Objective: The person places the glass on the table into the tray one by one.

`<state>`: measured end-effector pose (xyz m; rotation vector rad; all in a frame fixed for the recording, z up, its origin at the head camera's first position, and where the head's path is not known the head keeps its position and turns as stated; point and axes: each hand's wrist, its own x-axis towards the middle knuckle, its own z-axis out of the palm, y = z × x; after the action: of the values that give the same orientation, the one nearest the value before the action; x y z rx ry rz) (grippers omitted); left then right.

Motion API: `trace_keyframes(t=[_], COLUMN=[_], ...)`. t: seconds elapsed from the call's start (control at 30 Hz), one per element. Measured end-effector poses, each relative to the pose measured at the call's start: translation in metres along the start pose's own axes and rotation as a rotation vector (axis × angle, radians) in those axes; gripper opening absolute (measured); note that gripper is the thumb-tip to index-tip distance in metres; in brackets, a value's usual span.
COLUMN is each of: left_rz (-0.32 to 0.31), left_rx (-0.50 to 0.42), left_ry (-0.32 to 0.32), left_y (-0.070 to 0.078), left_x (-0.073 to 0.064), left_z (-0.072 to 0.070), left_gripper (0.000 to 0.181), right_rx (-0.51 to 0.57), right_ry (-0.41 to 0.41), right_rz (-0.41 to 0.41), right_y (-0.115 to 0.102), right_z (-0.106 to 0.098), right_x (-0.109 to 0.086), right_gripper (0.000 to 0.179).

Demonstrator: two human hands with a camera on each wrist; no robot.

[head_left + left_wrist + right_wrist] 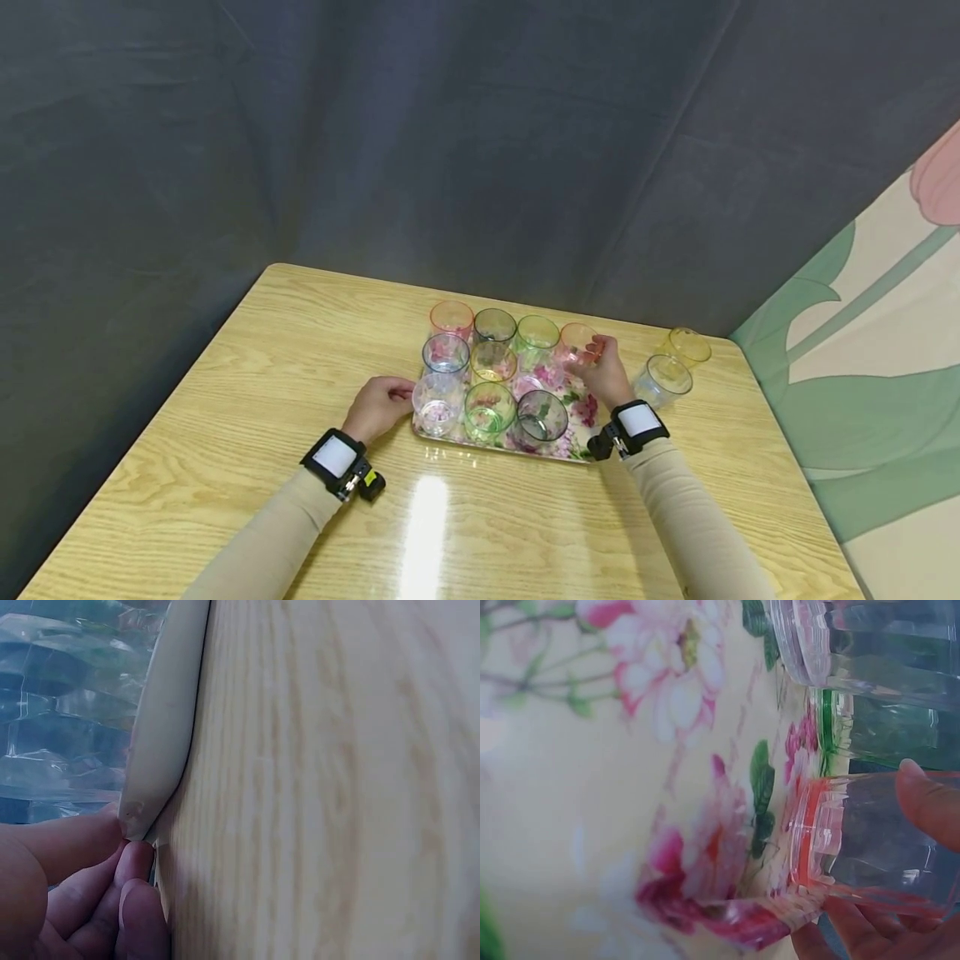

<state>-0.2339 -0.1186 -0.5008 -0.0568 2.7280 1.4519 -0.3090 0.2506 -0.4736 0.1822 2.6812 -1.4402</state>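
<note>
My right hand (609,379) grips a clear tumbler with a red-orange tint (576,340) at the far right corner of the flowered tray (579,440). In the right wrist view the thumb lies on one side of this tumbler (877,832) and the fingers on the other, its base close over the tray's print. At the tray's near left corner, my left hand (378,407) pinches the pale rim (166,705), thumb above and fingers below. Beside it stands a colourless tumbler (438,404). Tumblers in green (489,412), dark grey (542,417) and blue (446,354) share the tray.
Right of the tray, a yellow tumbler (688,346) and a colourless one (663,379) stand on the wooden table (225,400). A dark curtain (480,167) hangs behind the far edge. Flowered fabric (885,400) borders the right side.
</note>
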Motion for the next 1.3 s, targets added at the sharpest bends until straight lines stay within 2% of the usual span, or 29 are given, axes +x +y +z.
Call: trace_keyframes(t=[0.17, 0.33, 0.47, 0.53, 0.57, 0.67, 0.77, 0.83, 0.93, 1.07, 1.17, 1.3], left_rz=[-0.009, -0.011, -0.026, -0.032, -0.032, -0.028, -0.028, -0.035, -0.047, -0.049, -0.042, -0.035], left_rx=[0.001, 0.005, 0.011, 0.012, 0.012, 0.012, 0.013, 0.014, 0.013, 0.009, 0.003, -0.002], left_ry=[-0.002, 0.002, -0.001, -0.006, -0.008, -0.006, -0.001, -0.002, -0.013, -0.018, -0.015, -0.017], left_y=[0.001, 0.001, 0.001, 0.001, 0.001, 0.001, 0.001, 0.001, 0.001, 0.001, 0.001, 0.000], left_x=[0.001, 0.002, 0.003, 0.003, 0.003, 0.004, 0.005, 0.004, 0.003, 0.002, 0.001, 0.000], left_z=[0.001, 0.000, 0.000, -0.001, -0.001, -0.001, -0.002, -0.002, -0.002, -0.001, -0.001, 0.000], left_gripper=[0.024, 0.023, 0.024, 0.023, 0.023, 0.023, 0.023, 0.024, 0.024, 0.024, 0.024, 0.024], right_rx=[-0.014, -0.095, -0.061, 0.022, 0.080, 0.256, 0.377, 0.426, 0.450, 0.426, 0.397, 0.352], right_ry=[-0.007, 0.039, 0.094, 0.176, 0.242, 0.497, 0.706, 0.760, 0.745, 0.652, 0.567, 0.471], right_rz=[0.002, -0.065, -0.134, -0.194, -0.244, -0.413, -0.506, -0.477, -0.324, -0.126, -0.071, -0.024], right_y=[0.001, -0.004, -0.015, -0.020, -0.021, -0.022, -0.014, -0.005, 0.017, 0.049, 0.063, 0.072], right_z=[-0.001, -0.007, -0.020, -0.028, -0.033, -0.048, -0.062, -0.067, -0.069, -0.066, -0.062, -0.059], right_x=[-0.001, -0.009, -0.024, -0.032, -0.035, -0.039, -0.039, -0.040, -0.043, -0.038, -0.035, -0.036], right_gripper=[0.087, 0.103, 0.094, 0.079, 0.070, 0.051, 0.050, 0.059, 0.078, 0.096, 0.104, 0.108])
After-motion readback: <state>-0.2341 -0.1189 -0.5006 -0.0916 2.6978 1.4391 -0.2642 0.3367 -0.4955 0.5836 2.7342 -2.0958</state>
